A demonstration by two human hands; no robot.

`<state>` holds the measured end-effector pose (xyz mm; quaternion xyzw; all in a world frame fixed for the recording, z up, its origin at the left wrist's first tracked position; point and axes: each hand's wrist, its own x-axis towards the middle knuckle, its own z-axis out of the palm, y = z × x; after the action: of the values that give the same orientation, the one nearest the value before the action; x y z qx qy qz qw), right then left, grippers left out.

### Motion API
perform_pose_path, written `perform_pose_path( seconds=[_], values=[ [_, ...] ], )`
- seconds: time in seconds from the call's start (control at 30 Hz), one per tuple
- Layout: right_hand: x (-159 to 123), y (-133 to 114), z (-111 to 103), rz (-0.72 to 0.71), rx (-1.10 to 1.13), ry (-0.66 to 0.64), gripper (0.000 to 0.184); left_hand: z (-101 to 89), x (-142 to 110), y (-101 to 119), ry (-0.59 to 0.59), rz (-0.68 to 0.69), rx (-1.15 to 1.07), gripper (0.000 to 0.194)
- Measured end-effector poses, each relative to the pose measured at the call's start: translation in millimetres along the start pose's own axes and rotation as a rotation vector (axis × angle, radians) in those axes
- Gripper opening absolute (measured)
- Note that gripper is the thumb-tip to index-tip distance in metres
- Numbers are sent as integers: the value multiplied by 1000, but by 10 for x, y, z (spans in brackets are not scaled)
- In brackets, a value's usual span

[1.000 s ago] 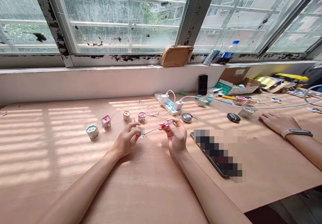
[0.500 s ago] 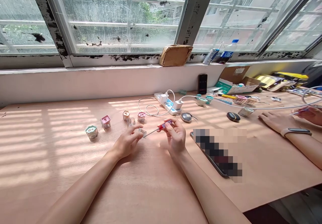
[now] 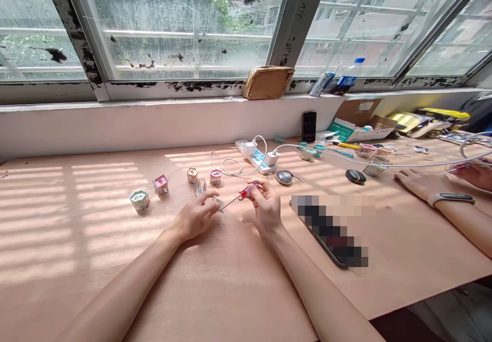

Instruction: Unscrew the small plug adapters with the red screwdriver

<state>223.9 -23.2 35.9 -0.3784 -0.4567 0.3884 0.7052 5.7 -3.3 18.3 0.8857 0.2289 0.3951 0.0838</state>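
Observation:
My right hand is closed around the red handle of a screwdriver, whose metal shaft slants down to the left. At its tip lies a small clear plastic piece, pinched by the fingers of my left hand; its underside is hidden. Just behind my left fingers stands a clear empty frame. Around it are small boxes with coloured tops: an orange one, a pink one, a larger pink one and a green one.
A white power strip with cables lies behind my hands. To the right are a round silver object, a black mouse and a phone. A co-worker's hands rest at the far right, one holding a screwdriver.
The clear piece has tilted in my left fingers, with the screwdriver tip staying against it. My right hand has shifted slightly left. A co-worker's second hand with a screwdriver has come in at the right.

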Motion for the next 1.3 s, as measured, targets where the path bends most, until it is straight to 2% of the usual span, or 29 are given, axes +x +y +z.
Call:
perform_pose_path(
  seconds=[0.23, 0.63, 0.83, 1.0, 1.3],
  values=[
    [21, 112, -20, 145, 26, 60, 40, 12, -4, -13, -13, -39, -81, 26],
    [43, 124, -37, 184, 98, 97, 45, 41, -41, -30, -6, -187, -257, 30],
    [48, 76, -20, 163, 113, 150, 47, 20, -31, -3, 51, -255, -213, 29],
    [51, 30, 20, 105, 126, 215, 52, 22, -28, -17, 83, -216, -149, 29],
    [18, -41, 55, 31, 124, 152, 49, 26, -30, -36, 93, -164, -102, 30]
  ],
)
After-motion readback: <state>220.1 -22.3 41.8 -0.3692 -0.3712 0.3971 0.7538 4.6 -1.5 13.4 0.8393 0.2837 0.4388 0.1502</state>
